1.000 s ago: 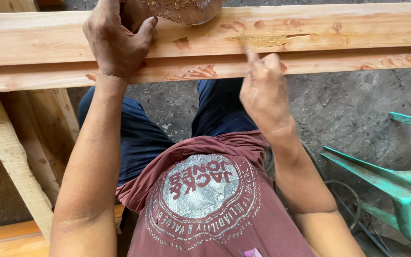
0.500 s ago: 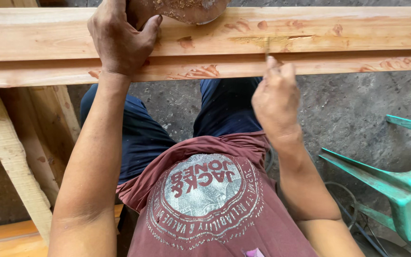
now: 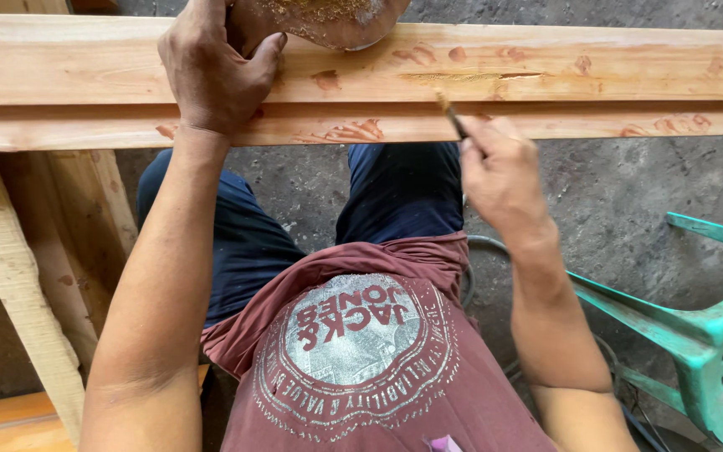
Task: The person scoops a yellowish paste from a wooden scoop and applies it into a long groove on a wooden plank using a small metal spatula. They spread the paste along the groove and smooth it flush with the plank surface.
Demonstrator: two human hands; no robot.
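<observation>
A long pale wooden beam (image 3: 85, 79) with a stepped edge runs across the top of the view, marked with reddish patches of filler. My left hand (image 3: 211, 71) rests on it and grips the rim of a shallow bowl (image 3: 324, 18) holding sawdust-like paste. My right hand (image 3: 499, 172) hovers just below the beam's near edge, pinching a thin stick-like tool (image 3: 452, 115) whose tip points up at a long crack (image 3: 470, 76) packed with yellowish filler.
A green plastic chair (image 3: 705, 335) stands at the right. Wooden legs (image 3: 18, 276) slant down at the left over a concrete floor (image 3: 629, 184). A hose or cable (image 3: 483, 247) curls beside my right leg.
My right hand has drawn back from the beam's top face toward me, and now holds the thin tool near the front edge. The left hand has stayed on the bowl.
</observation>
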